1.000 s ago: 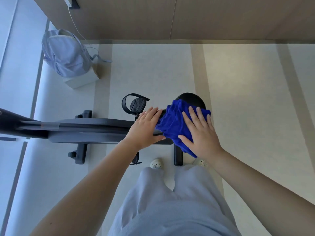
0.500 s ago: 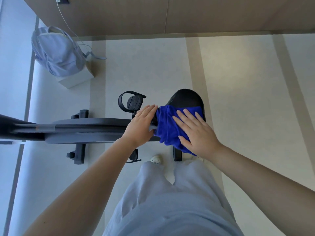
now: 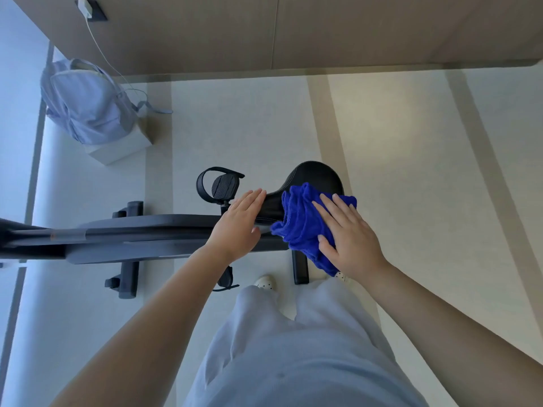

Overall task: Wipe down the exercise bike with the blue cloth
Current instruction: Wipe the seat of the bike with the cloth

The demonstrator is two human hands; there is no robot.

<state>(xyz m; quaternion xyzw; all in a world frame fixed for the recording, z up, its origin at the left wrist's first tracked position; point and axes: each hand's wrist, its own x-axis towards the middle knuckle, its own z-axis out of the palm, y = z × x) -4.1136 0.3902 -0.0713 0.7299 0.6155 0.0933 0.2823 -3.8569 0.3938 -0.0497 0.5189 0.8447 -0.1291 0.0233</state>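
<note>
Sliding blue cloth (image 3: pixel 299 227) farther back on saddle (image 3: pixel 317 174), right hand (image 3: pixel 346 239) presses with straight fingers (image 3: pixel 324 214).

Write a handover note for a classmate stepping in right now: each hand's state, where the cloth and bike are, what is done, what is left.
Left hand: open, laid flat at the saddle's nose.
Right hand: open, fingers spread, pressing the blue cloth onto the saddle.
Done: the wipe is at the saddle; how much is clean cannot be seen.
Left: probably the frame and pedal.
</note>
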